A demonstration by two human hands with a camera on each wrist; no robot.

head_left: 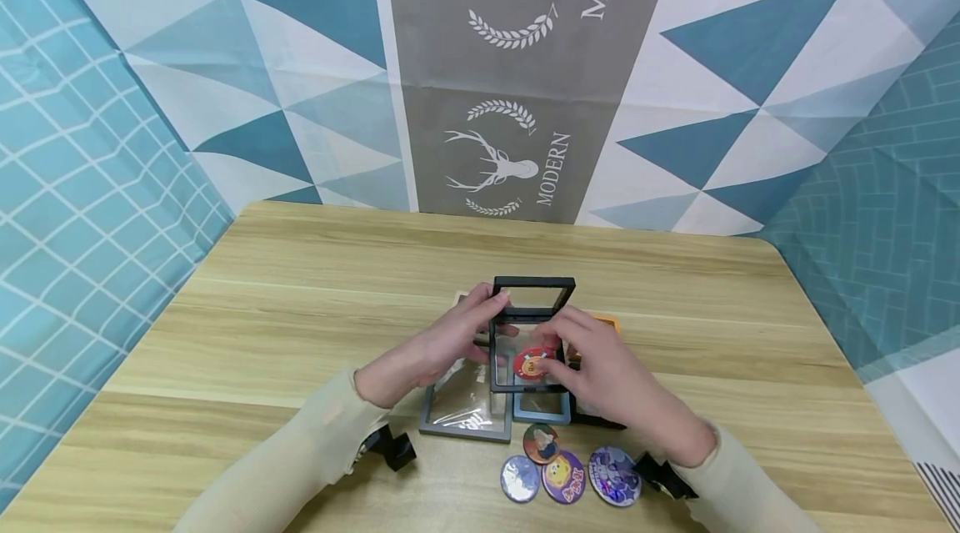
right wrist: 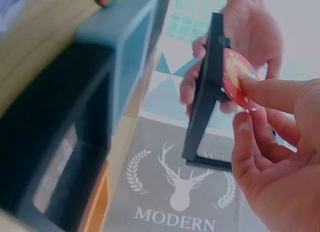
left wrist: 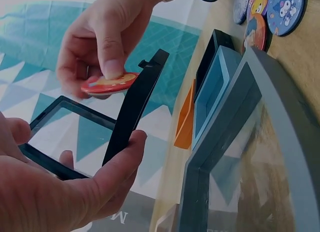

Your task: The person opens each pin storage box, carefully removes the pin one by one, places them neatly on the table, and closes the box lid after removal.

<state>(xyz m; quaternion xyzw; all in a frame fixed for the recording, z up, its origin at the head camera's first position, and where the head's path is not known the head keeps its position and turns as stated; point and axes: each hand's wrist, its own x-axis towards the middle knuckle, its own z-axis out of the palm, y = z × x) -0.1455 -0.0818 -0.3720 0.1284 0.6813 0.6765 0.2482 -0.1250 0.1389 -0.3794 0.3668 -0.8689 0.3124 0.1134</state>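
My left hand (head_left: 450,341) grips a black hinged display frame (head_left: 528,319) by its left side, above the table. The frame stands unfolded, its two halves at an angle with clear film in them. Between thumb and fingers, my right hand (head_left: 600,362) pinches a round red badge (head_left: 530,364) with a yellow centre. In the left wrist view the badge (left wrist: 111,84) is tilted nearly flat, its edge right at the inner side of one frame half (left wrist: 137,100). The right wrist view shows the badge's printed face (right wrist: 234,78) under my right thumb.
Below the hands lie a large grey frame (head_left: 465,434), a small blue frame (head_left: 542,418), a black frame (head_left: 600,421) and an orange one (head_left: 613,321). Several round badges (head_left: 563,477) lie near the front of the wooden table (head_left: 300,299). Patterned cloth hangs behind.
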